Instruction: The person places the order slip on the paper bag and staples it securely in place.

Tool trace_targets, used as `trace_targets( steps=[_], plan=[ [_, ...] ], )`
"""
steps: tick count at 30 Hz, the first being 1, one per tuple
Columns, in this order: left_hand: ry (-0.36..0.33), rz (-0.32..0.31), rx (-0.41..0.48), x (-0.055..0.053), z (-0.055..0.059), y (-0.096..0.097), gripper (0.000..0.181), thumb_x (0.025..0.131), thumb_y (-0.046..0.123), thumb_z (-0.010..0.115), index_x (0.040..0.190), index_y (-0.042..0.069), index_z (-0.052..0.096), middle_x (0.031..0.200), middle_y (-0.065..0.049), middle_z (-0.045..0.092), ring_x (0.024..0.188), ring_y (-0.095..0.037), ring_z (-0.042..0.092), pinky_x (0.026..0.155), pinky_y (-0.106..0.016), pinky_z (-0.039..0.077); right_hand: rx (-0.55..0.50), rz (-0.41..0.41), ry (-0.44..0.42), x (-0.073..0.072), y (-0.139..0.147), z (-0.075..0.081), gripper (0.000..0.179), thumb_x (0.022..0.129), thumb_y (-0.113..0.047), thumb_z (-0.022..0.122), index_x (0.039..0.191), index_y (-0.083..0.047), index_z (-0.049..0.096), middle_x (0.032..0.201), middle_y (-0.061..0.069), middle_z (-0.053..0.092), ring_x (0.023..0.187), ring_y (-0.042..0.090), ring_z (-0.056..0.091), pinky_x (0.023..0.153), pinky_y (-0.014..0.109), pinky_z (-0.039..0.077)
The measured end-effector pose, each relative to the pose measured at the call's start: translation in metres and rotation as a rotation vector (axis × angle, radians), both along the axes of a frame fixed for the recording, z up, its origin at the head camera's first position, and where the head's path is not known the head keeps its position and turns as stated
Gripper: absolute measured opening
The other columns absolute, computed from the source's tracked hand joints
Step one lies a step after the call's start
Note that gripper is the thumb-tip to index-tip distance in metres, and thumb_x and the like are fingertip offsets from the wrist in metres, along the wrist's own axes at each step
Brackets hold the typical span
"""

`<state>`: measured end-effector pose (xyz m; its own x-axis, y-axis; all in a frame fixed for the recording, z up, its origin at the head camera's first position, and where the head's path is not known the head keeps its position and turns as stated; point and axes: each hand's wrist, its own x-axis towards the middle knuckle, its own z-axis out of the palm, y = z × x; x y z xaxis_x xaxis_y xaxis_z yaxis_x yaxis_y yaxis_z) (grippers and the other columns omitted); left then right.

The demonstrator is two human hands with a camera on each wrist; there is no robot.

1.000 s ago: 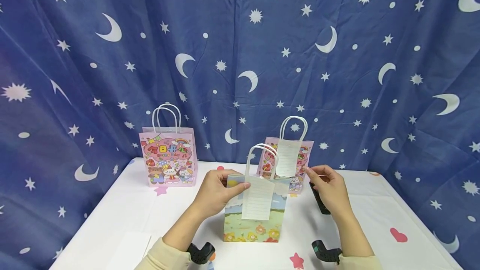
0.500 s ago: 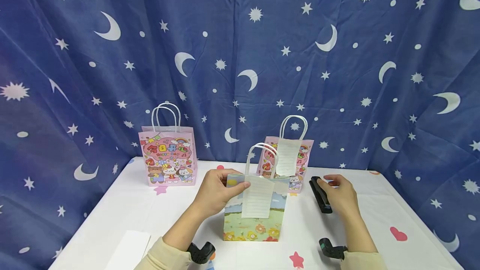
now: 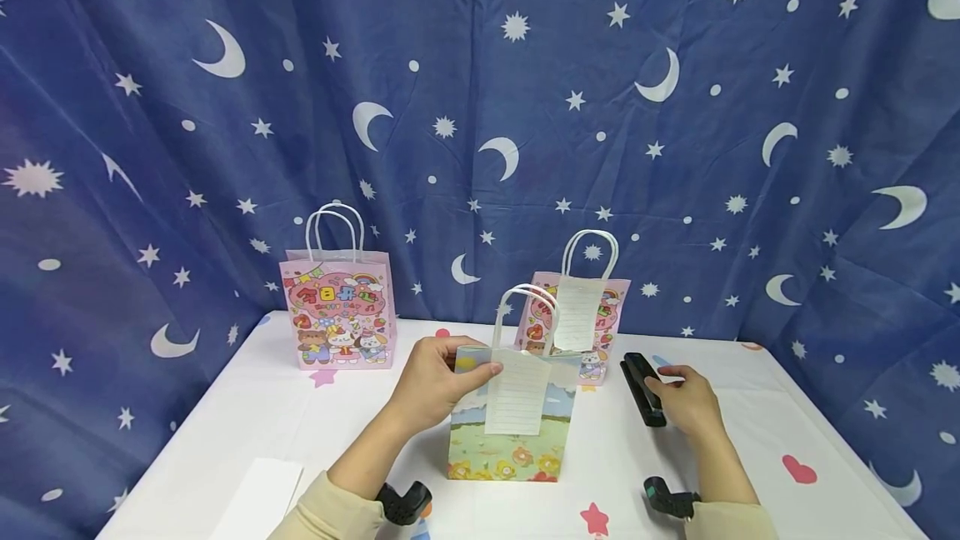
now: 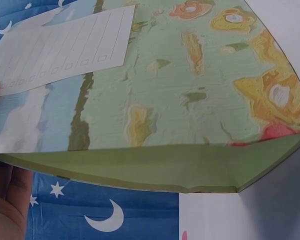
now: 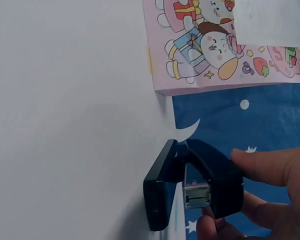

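Observation:
My left hand pinches the top edge of a flower-painted paper bag, thumb at the front. A lined white paper slip lies over the bag's front below its white handles; the thumb tip touches the slip's upper left. The left wrist view shows the bag's side panel and the slip. To the right, my right hand pinches the upper arm of a black stapler on the table. In the right wrist view the stapler gapes in a wedge, thumb and fingers on opposite sides of its upper arm.
Behind the painted bag stands a pink cartoon bag with a lined slip hanging at its front. Another pink bag is at the back left. White paper lies front left. A starry blue curtain encloses the table.
My right hand has moved right and down from beside the rear pink bag to the stapler, uncovering more of it. The left hand keeps its hold on the painted bag.

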<state>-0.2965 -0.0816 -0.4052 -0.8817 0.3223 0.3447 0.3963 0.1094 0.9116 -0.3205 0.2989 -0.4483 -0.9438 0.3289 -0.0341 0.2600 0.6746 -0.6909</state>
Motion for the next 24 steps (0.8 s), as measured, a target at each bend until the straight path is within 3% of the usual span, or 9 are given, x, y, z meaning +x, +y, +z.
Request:
trace_targets(
  steps=[8,17,24],
  plan=[
    [0.006,-0.008,0.005,0.000,0.000,0.000,0.020,0.093,0.022,0.080,0.107,0.008,0.079,0.092,-0.012,0.080,0.074,-0.015,0.072,0.065,-0.025,0.059,-0.119,-0.011,-0.084,-0.003,0.008,-0.010,0.074,0.101,-0.042,0.060,0.148,0.012,0.039,0.146,0.043,0.041,0.131,0.058,0.046,0.101,0.064,0.047],
    [-0.002,0.024,-0.013,0.001,0.000,0.000,0.017,0.091,0.024,0.081,0.103,0.011,0.080,0.085,-0.011,0.078,0.065,-0.013,0.063,0.057,-0.022,0.051,-0.140,0.000,-0.135,-0.009,0.003,-0.016,0.093,0.094,-0.054,0.067,0.149,0.014,0.035,0.144,0.042,0.043,0.124,0.049,0.053,0.084,0.047,0.059],
    [0.000,0.023,-0.014,0.001,0.000,0.001,0.017,0.091,0.024,0.081,0.102,0.011,0.080,0.084,-0.011,0.077,0.065,-0.013,0.062,0.056,-0.021,0.051,-0.137,0.020,-0.145,-0.011,0.002,-0.018,0.093,0.095,-0.055,0.064,0.151,0.012,0.033,0.147,0.042,0.040,0.127,0.050,0.051,0.095,0.053,0.055]
  ],
)
